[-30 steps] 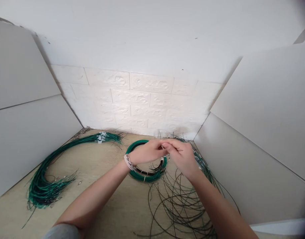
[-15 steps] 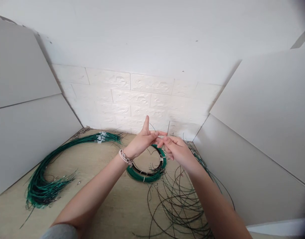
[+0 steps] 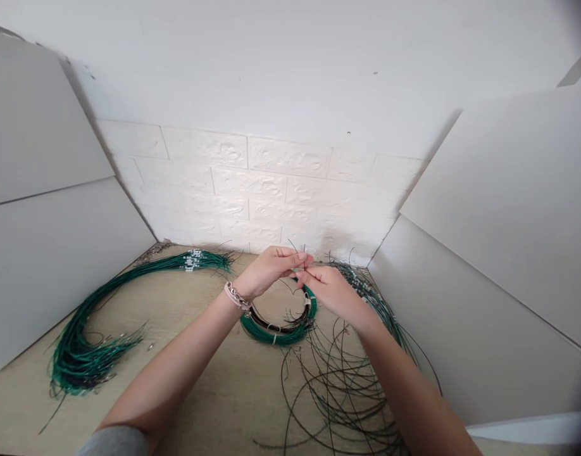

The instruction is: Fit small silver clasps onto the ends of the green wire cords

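Note:
Near the far edge of the worktop, my left hand point(image 3: 270, 271) and my right hand point(image 3: 324, 286) are close together, fingertips almost meeting. A thin dark wire point(image 3: 304, 251) sticks up between the fingertips, and both hands pinch at it. Another fine end rises beside my left fingers. Just where the wire passes between the fingers is hidden. Below the hands lies a coil of green and black wire point(image 3: 281, 341), bound with white ties and partly covered by my left hand and wrist.
A long green wire bundle point(image 3: 93, 304) with white tags curves along the left. Loose dark wires point(image 3: 340, 386) spread at front right, with another tagged bundle point(image 3: 373, 297) behind my right arm. Grey side panels point(image 3: 499, 304) and a white brick-patterned wall point(image 3: 271, 183) enclose the worktop point(image 3: 214, 405).
My left thumb has come down from pointing up and now pinches with the fingers. My right hand has shifted slightly left and lower, and the upright wire end has moved left with it.

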The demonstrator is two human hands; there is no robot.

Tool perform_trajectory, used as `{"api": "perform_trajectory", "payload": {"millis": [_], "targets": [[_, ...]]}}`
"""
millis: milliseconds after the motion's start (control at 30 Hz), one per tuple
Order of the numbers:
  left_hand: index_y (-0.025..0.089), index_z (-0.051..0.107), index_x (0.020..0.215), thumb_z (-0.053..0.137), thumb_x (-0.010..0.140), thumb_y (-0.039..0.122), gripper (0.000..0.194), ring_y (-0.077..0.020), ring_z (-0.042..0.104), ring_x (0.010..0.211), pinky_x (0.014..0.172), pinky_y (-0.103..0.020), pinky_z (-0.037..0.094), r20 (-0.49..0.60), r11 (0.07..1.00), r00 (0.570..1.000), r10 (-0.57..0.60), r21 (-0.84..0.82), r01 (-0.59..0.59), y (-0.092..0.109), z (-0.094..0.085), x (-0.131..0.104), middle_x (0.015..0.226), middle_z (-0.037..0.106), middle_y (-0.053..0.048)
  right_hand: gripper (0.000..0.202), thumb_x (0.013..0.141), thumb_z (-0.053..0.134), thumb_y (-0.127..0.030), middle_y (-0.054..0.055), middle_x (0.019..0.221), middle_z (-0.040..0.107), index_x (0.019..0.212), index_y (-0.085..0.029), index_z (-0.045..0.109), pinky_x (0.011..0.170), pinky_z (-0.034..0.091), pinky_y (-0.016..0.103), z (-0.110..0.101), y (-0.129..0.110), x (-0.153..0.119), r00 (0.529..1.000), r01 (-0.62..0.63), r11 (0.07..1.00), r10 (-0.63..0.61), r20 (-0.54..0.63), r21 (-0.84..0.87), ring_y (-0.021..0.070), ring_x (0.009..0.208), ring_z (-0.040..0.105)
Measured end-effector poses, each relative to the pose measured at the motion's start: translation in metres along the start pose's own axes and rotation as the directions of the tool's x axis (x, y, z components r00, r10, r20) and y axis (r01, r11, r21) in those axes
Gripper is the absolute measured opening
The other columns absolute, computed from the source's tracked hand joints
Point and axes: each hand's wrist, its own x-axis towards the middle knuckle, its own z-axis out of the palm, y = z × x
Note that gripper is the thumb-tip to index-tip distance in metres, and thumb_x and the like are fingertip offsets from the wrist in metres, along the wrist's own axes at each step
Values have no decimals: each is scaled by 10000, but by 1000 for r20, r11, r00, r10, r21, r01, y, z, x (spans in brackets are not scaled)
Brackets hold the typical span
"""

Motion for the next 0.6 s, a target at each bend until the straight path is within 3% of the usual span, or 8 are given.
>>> {"api": "perform_trajectory", "payload": {"millis": [100,167,233,300,367,467,600], "targets": [[94,619,727,576,747,358,268,-81,494,566,598,-239,400,12,996,1000,21,86,-22,1,-1,0,609,566,-18,295,770,498,-407,-11,571,503,656,-163,616,545,320,229,2,3,1,999,-53,982,51,19,184,103,544,432],[99,609,730,566,750,373,279,-78,490,586,554,-209,371,-72,993,996,61,109,-53,2,-2,1,647,567,-24,232,741,530,-388,-45,504,406,729,-171,612,475,299,212,4,6,4,985,-172,858,159,69,483,80,460,354],[102,608,760,566,746,390,291,-75,483,600,504,-186,330,-159,990,983,91,124,-71,3,-4,2,683,566,-30,174,735,514,-316,-66,488,341,785,-168,589,427,301,198,9,10,7,953,-275,544,265,149,793,67,420,310],[106,613,797,576,734,399,302,-69,466,589,471,-177,296,-213,988,972,102,138,-73,5,-7,2,694,561,-31,115,710,476,-184,-55,519,378,778,-153,563,445,369,192,15,16,12,921,-266,191,339,191,945,63,437,364],[109,618,813,579,730,401,306,-62,452,577,467,-178,290,-225,987,969,99,146,-67,6,-9,3,701,561,-29,177,665,430,-50,-26,579,455,764,-143,544,532,453,194,21,24,17,894,-193,-11,410,180,981,63,501,456],[115,623,828,575,731,401,306,-69,471,609,500,-185,322,-208,988,973,96,138,-68,6,-11,3,726,569,-32,286,651,379,58,7,648,530,784,-143,533,663,510,211,29,34,22,861,-119,-86,487,146,989,68,588,543],[112,618,841,561,739,396,307,-79,489,636,581,-205,374,-183,986,977,106,144,-80,3,-12,4,715,568,-29,207,746,413,18,49,722,600,802,-150,519,741,529,253,33,38,22,877,-74,-71,471,99,995,98,694,605]]}}
